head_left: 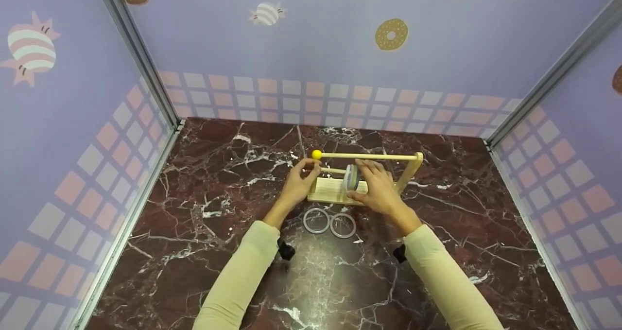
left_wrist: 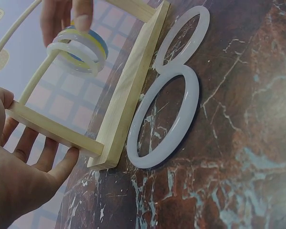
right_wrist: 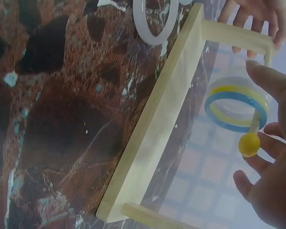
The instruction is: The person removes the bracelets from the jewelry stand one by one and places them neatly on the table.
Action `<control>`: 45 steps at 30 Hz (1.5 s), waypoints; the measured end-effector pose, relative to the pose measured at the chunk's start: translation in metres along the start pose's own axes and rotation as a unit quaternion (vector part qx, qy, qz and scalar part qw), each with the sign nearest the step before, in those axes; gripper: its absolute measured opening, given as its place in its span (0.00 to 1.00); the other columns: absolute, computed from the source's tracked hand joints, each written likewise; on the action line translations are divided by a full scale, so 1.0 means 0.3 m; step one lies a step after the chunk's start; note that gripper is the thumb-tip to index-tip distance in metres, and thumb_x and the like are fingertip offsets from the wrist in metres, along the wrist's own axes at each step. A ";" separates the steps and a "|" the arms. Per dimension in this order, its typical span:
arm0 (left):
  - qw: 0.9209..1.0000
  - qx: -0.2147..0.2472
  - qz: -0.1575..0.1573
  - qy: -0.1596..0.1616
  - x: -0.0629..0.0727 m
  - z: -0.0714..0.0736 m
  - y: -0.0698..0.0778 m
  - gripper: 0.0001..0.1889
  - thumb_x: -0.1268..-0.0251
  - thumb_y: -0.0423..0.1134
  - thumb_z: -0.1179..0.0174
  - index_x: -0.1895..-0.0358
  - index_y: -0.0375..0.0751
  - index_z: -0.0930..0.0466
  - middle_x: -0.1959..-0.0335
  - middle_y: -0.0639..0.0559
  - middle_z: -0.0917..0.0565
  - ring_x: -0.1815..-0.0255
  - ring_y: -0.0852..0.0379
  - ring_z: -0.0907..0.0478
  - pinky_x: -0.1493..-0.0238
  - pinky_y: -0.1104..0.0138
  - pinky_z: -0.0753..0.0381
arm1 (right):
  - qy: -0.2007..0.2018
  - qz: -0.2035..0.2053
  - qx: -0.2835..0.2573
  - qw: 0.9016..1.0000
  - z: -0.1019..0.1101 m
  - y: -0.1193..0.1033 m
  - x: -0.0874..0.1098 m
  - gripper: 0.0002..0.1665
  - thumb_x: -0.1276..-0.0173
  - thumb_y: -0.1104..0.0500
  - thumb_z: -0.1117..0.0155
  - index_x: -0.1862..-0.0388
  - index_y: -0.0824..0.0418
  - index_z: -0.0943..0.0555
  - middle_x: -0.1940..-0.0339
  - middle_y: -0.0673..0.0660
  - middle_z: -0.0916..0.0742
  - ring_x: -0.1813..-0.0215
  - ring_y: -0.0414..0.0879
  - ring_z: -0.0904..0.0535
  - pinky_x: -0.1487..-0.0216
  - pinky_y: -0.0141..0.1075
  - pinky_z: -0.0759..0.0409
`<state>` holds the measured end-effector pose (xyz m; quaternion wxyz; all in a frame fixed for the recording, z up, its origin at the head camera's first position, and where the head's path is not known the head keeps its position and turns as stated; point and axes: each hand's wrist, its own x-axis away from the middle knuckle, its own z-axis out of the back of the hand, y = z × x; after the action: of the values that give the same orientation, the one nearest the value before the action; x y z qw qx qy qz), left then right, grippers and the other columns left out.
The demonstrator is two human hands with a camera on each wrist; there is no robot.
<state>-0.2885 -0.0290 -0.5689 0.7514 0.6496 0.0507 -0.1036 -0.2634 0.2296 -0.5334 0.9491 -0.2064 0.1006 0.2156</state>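
Note:
A wooden stand [head_left: 328, 191] has a flat base, end posts and two rods. My left hand [head_left: 297, 182] grips its left post [left_wrist: 57, 126], thumb at the top end and fingers behind. Around the lower rod [left_wrist: 35, 81] hangs a bunch of rings: a blue ring [right_wrist: 236, 128], a yellow ring [right_wrist: 219, 89] and whitish rings [left_wrist: 55, 46]. My right hand [head_left: 381, 189] holds this bunch, fingers at its top and thumb low in the head view. A yellow ball [right_wrist: 249, 144] caps the lower rod's free end.
Two whitish rings lie side by side before the base, a left ring [head_left: 305, 220] and a right ring [head_left: 355, 226]. The upper rod [head_left: 369, 156] ends in another yellow ball [head_left: 317, 154]. Patterned panels [head_left: 320, 53] enclose the dark marbled surface [head_left: 204, 252].

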 end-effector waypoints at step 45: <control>1.000 0.005 -0.005 -0.007 -0.005 0.000 -0.009 0.19 0.20 0.45 0.37 0.40 0.33 0.18 0.48 0.47 0.16 0.46 0.51 0.21 0.39 0.58 0.25 | 0.024 -0.031 -0.078 0.996 0.051 0.091 0.095 0.46 0.41 0.54 0.14 0.28 0.67 0.26 0.34 0.69 0.17 0.31 0.66 0.24 0.28 0.59 0.29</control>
<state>-0.2905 -0.0292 -0.5714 0.7483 0.6520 0.0481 -0.1128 -0.2488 0.2691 -0.5372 0.9336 -0.2883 0.0997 0.1879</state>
